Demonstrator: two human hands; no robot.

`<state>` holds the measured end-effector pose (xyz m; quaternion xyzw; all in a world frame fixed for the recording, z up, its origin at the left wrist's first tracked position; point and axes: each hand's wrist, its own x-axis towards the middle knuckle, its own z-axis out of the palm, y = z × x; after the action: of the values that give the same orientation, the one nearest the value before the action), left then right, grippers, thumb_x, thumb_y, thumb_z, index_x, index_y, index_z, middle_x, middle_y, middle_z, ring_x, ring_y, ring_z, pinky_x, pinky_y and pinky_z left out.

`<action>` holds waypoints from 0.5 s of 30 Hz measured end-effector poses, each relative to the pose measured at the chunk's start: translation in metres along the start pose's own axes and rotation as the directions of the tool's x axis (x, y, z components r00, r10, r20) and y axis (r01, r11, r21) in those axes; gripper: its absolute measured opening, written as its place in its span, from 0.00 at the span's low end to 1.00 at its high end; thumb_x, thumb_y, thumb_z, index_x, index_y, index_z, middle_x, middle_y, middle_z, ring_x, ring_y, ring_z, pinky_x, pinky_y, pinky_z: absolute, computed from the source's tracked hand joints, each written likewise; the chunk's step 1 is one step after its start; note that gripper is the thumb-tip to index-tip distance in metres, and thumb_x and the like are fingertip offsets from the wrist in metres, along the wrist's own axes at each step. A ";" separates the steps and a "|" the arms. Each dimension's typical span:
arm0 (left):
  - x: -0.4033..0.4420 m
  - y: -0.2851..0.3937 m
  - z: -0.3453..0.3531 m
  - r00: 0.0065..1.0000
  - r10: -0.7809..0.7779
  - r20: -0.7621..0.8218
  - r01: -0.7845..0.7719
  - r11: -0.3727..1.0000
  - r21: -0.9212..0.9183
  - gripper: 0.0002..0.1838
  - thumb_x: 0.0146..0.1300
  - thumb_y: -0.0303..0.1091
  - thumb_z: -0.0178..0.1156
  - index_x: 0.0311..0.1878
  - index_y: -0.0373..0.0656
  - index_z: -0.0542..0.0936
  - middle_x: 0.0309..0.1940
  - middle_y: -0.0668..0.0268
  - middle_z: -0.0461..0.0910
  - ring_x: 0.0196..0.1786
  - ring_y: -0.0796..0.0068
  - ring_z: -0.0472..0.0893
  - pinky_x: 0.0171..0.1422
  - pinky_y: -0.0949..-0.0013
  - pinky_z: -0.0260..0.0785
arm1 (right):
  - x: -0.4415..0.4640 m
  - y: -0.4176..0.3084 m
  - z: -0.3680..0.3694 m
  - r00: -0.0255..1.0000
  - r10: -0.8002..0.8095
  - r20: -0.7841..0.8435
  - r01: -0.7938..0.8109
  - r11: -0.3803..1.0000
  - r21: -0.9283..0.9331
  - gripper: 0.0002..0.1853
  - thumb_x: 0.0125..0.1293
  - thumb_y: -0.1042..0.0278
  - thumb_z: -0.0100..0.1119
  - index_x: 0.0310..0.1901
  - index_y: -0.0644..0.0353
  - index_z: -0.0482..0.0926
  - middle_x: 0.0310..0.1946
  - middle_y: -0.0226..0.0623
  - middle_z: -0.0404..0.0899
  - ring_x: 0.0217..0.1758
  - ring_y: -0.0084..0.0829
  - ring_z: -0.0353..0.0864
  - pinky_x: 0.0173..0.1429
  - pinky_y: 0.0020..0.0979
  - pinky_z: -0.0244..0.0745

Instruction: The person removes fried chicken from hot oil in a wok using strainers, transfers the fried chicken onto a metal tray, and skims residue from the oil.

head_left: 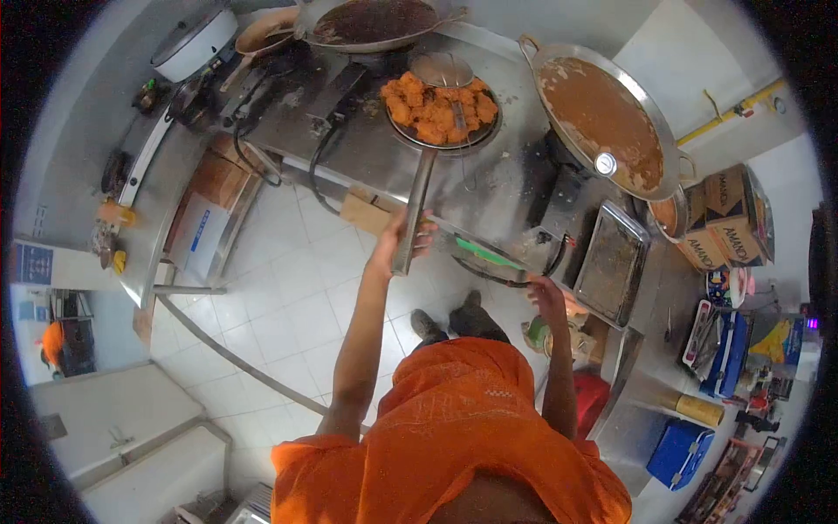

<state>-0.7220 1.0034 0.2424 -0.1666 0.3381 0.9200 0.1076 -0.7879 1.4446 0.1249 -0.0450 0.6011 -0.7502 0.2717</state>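
- The long-handled skimmer lies at 12 o'clock on the steel counter, its handle pointing toward 6 o'clock past the counter's edge.
- The left hand is loosely curled about the handle near its free end, fingertips apart; the right hand, at 1 o'clock, is half-curled, and I cannot tell whether it holds anything.
- Loaded, it probably feels head-heavy; the handle looks stiff and may be slick with grease. A firm grip farther toward 12 o'clock would steady it, clear of the likely hot head.
- The fried pieces look light and crusty, apt to roll off.
- The handle is grey metal, straight and flat; the head is round, heaped with rough orange-brown pieces under a smaller round strainer.
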 end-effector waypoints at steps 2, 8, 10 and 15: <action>0.012 -0.002 0.001 0.990 0.018 -0.141 -0.005 0.995 0.095 0.28 0.70 0.56 0.51 0.61 0.43 0.72 0.44 0.64 0.80 0.39 0.78 0.79 0.39 0.74 0.77 | 0.024 -0.031 0.031 0.992 -0.105 0.068 0.123 0.928 -0.353 0.11 0.69 0.70 0.56 0.51 0.60 0.77 0.43 0.31 0.79 0.43 0.26 0.79 0.48 0.27 0.74; 0.014 0.001 -0.008 0.981 0.105 -0.162 -0.083 0.987 0.135 0.18 0.68 0.37 0.55 0.58 0.39 0.70 0.43 0.62 0.81 0.35 0.75 0.79 0.36 0.75 0.77 | 0.139 -0.060 0.091 0.981 -0.126 0.149 0.189 0.800 -0.569 0.16 0.67 0.70 0.60 0.55 0.59 0.75 0.46 0.33 0.79 0.49 0.29 0.79 0.52 0.30 0.74; 0.012 0.009 -0.004 0.980 0.094 -0.173 -0.065 0.985 0.163 0.21 0.67 0.34 0.56 0.61 0.38 0.67 0.43 0.60 0.81 0.35 0.73 0.80 0.36 0.73 0.78 | 0.179 -0.059 0.115 0.977 -0.182 0.107 0.209 0.765 -0.608 0.20 0.65 0.66 0.62 0.57 0.60 0.72 0.47 0.37 0.78 0.51 0.32 0.78 0.52 0.31 0.74; 0.011 0.033 0.017 0.953 0.100 -0.285 0.034 0.902 0.430 0.38 0.59 0.23 0.60 0.71 0.40 0.53 0.49 0.49 0.76 0.40 0.63 0.82 0.38 0.63 0.81 | 0.261 -0.051 0.165 0.976 -0.217 -0.027 0.149 0.749 -0.646 0.38 0.59 0.51 0.69 0.63 0.65 0.64 0.53 0.50 0.74 0.57 0.39 0.75 0.52 0.37 0.75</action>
<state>-0.7463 0.9903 0.2698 -0.2706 0.5479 0.7881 0.0735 -0.9626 1.1855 0.1500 -0.1559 0.8260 -0.5246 0.1348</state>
